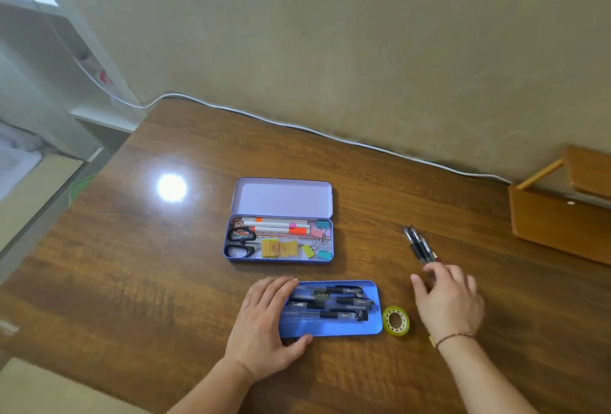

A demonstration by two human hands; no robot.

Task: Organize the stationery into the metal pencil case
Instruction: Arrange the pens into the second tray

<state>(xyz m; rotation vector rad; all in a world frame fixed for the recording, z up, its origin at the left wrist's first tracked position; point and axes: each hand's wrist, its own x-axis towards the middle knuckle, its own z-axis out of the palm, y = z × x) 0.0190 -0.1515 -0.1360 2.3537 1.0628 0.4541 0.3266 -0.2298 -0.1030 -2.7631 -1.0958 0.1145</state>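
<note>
1. The left hand (264,321) lies flat and open over the left end of the blue tray (337,326), near the front of the table (148,248). Its thumb sits against the tray's near edge and its fingers spread over the left rim. It seems to be steadying the tray, not lifting it.
2. That tray already carries several black pens (334,301) lying roughly along its length. This part of the sorting looks well advanced.
3. Farther back, just behind the tray, stands the metal pencil case (279,256) with its lid (281,197) folded open towards the wall. Inside are black scissors (239,243) at the left end, white markers (276,226) with orange and pink bands along the far side, yellow blocks (279,248) in the middle, and coloured binder clips (322,241) at the right end. The base looks largely filled.
4. Just right of the tray a roll of yellow-green tape (396,321) stands on the table, outside any container and not yet packed.
5. The right hand (449,301) is open, fingers spread and loosely curved, at the near ends of a loose bundle of dark pens (420,246) lying well to the right. I cannot tell whether the fingertips have closed on them; the near ends are hidden under the hand.
6. By my judgement, what is left is that bundle, the tape, then seating the tray in the case and closing the lid.
</note>
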